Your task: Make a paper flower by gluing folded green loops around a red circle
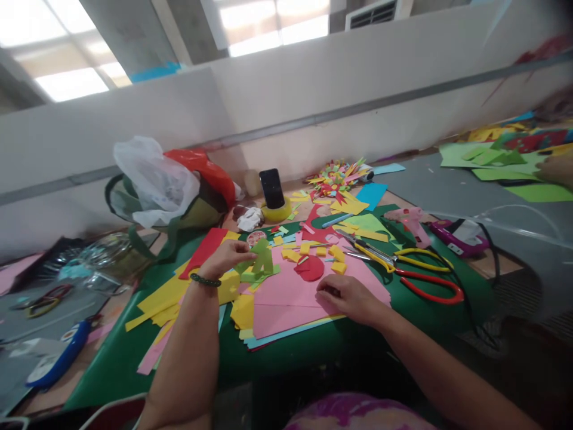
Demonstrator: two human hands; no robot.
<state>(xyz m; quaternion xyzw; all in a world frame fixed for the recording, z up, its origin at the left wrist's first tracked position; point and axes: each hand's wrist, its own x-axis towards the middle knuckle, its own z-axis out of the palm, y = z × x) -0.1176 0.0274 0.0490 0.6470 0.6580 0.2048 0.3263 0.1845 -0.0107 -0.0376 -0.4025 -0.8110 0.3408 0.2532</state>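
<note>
My left hand (228,257), with a dark green bead bracelet at the wrist, has its fingertips closed on a cut piece of green paper (265,258). My right hand (349,295) rests with curled fingers on a stack of pink paper (282,307); whatever lies between its fingertips is hidden. Just beyond it lies a red paper circle (314,269) with a small folded red piece on it. Several folded yellow paper pieces (339,267) sit around the circle. Scissors with yellow handles (421,263) and scissors with red handles (432,288) lie at the right.
A pink glue gun (409,222) and a purple device (461,239) with a cord stand right. Behind are a phone (271,188), yellow tape (276,210) and a colourful paper heap (338,178). A bag (201,203) sits left. Another person's hand (557,168) shows far right.
</note>
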